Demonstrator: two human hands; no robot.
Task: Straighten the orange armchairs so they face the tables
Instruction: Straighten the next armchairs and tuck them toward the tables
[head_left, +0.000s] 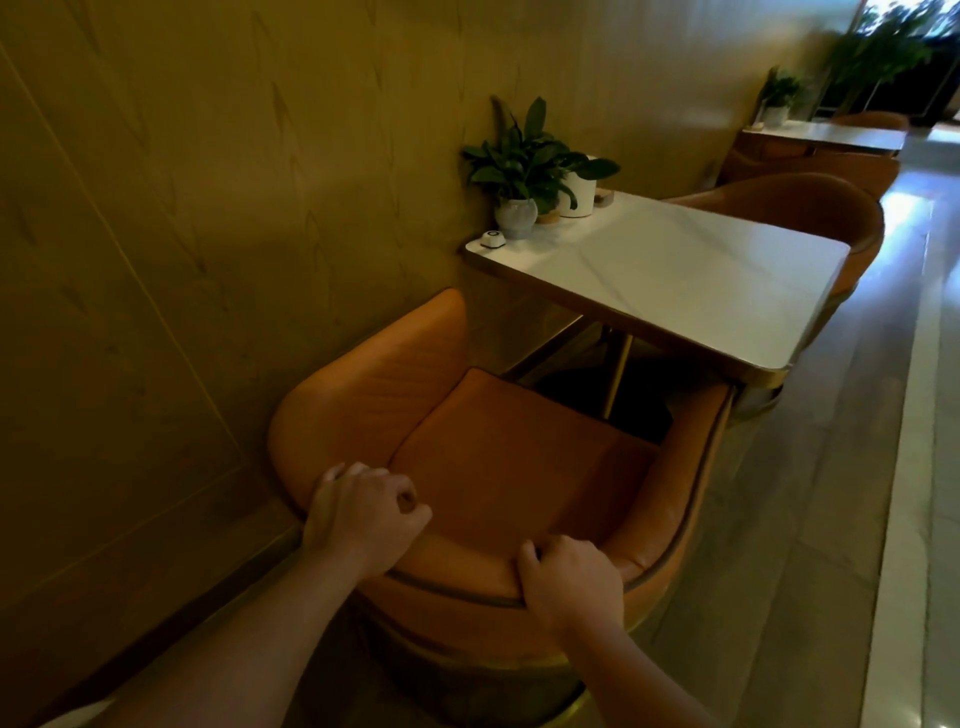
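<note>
Leafy potted plant (524, 161), white pot (577, 195) beside it, small white button (492, 239), panelled wall (208, 156)

Bare forearms on both sides, with a bare left hand (363, 514) and a bare right hand (571, 582). By the left arm at the bottom edge, a pale sliver (72, 719), possibly a light sleeve; too little to tell.

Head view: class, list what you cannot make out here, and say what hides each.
All head view.
Foot of the table: lost in shadow under its top.
Seat of far armchair: hidden behind the table.
Small white device: too small to identify.
Farthest table: blurred, top right.
</note>
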